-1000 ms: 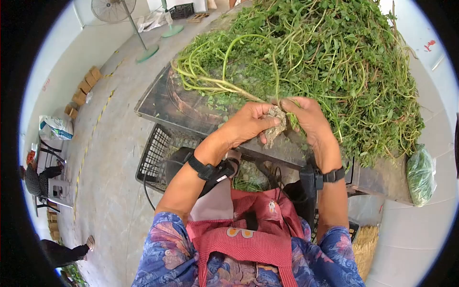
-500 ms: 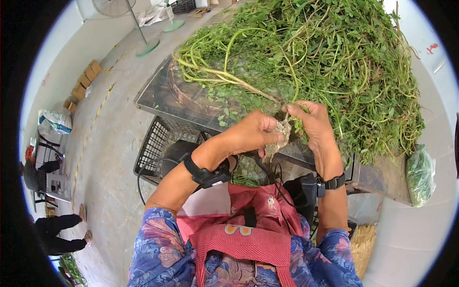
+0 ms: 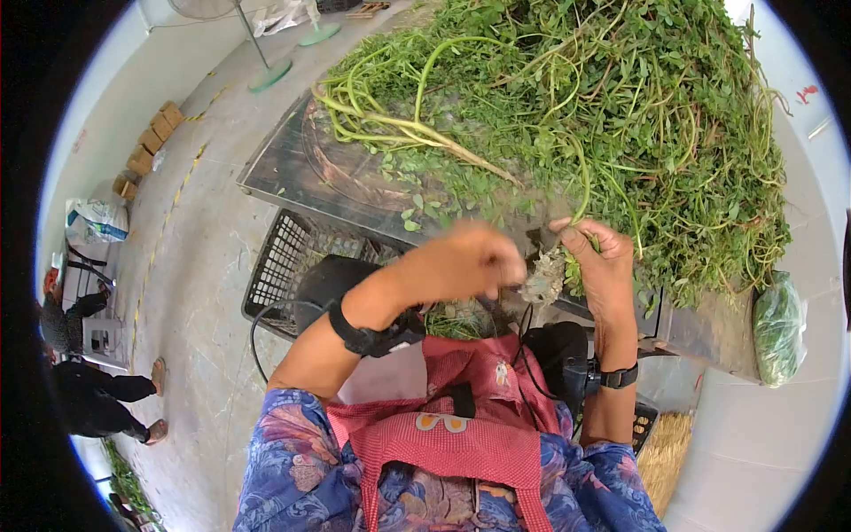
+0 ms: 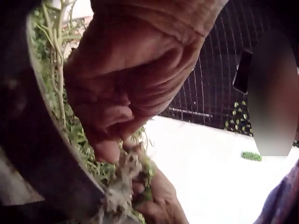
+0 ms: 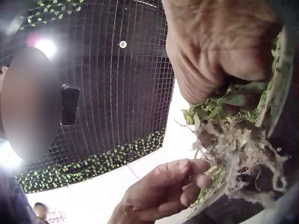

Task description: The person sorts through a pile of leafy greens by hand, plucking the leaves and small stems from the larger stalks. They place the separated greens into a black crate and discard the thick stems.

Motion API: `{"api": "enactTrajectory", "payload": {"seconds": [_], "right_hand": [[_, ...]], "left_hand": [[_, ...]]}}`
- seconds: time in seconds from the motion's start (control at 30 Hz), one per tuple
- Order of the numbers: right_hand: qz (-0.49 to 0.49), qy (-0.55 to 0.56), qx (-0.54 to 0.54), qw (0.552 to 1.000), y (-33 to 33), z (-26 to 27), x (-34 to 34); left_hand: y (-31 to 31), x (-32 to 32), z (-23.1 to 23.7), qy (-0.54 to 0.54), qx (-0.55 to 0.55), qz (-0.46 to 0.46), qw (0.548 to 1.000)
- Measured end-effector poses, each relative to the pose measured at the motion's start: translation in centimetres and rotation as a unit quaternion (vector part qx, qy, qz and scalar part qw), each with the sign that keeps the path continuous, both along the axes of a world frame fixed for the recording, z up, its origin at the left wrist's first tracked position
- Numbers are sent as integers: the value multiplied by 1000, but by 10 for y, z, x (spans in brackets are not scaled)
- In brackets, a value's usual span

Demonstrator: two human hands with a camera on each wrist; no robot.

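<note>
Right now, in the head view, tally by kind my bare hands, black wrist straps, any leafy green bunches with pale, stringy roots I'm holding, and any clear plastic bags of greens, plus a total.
Bare left hand, right hand: 2
Black left wrist strap, right wrist strap: 2
Leafy green bunch with pale, stringy roots: 1
Clear plastic bag of greens: 1
Total: 6
</note>
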State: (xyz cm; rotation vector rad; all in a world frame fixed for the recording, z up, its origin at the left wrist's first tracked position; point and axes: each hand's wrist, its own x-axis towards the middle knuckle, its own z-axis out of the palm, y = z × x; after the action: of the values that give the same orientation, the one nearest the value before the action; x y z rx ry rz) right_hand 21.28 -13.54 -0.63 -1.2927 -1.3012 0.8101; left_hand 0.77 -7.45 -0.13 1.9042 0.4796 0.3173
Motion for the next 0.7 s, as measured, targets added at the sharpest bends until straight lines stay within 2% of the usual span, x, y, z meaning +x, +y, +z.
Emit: {"api": "enactTrajectory", "payload": {"seconds": [0.03,0.07,0.13,0.17,0.23,0.33,0.37,0.43,0.53,0.67,0.7], "right_hand": [[-3,-17,0,1000,-3,1,-3],[-6,-34,1,999,-5,2,-5],[11,-43,0,999,-8,-1,-9],[29,-53,-4,998,-9,-2,-11],[29,-65,-18,997,-10,-4,-16],[37,-88,-22,995,-11,-11,-22],[36,-84,-23,996,-13,-9,-24],[28,-168,-17,985,-15,-7,-29],[21,-178,-26,983,-17,-3,-38],[16,-163,27,986,-21,-8,-35],[-18,-120,27,992,-23,-6,-32]], "left_hand": [[6,-1,-3,-51,-55,83,994],[11,-2,-3,-49,-55,82,994],[21,-1,-2,-96,-144,174,970],[20,1,0,-95,-143,173,970],[15,6,3,-150,-234,174,945],[12,10,6,-174,-283,161,929],[12,11,5,-170,-284,161,930],[13,14,2,-144,-236,162,947],[12,16,-7,-133,-200,144,960],[10,11,0,-119,-232,164,951],[11,11,-1,-143,-260,170,940]]}}
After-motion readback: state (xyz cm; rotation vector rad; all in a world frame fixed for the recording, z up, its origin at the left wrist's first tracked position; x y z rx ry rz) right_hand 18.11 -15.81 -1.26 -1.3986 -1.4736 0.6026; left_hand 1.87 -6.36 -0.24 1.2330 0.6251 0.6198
